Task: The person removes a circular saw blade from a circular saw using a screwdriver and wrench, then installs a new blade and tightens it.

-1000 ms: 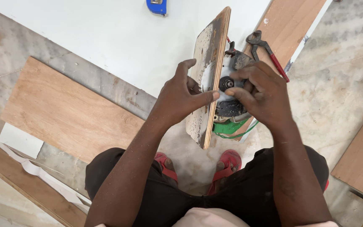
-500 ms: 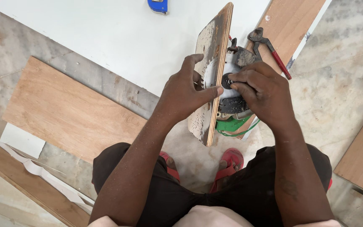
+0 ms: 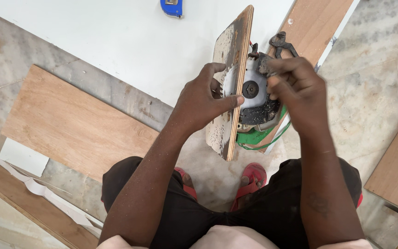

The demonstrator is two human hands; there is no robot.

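**Circular saw on its side, held at the base plate and the blade**

- Red sandals point(image 3: 254, 177): nearest the wearer, on the stone floor between the knees, just below the saw.
- Stone floor point(image 3: 378, 92): open room to the right of the saw and between the feet.
- Plywood board point(image 3: 74, 122): flat on the floor to the left, well apart from the hands; its near right corner runs under the left forearm.
- Circular saw point(image 3: 254, 106): tipped on its side just beyond the sandals, green body low, toothed blade and centre bolt facing right.
- Base plate point(image 3: 231, 83): wooden, standing on edge, speckled face to the left, its thin edge toward the camera.
- Left hand point(image 3: 206, 103): clamped on the base plate, fingers on the left face, thumb hooked over the edge beside the blade.
- Right hand point(image 3: 295, 90): touching the saw's right side above the blade; fingers closed on a small dark object, blurred, kind cannot be told.
- Pliers point(image 3: 282, 44): just behind the right hand, on a long brown board.
- White sheet point(image 3: 116, 32): beyond the saw, broad and flat.
- Blue tape measure point(image 3: 171, 7): at the far edge of the sheet.
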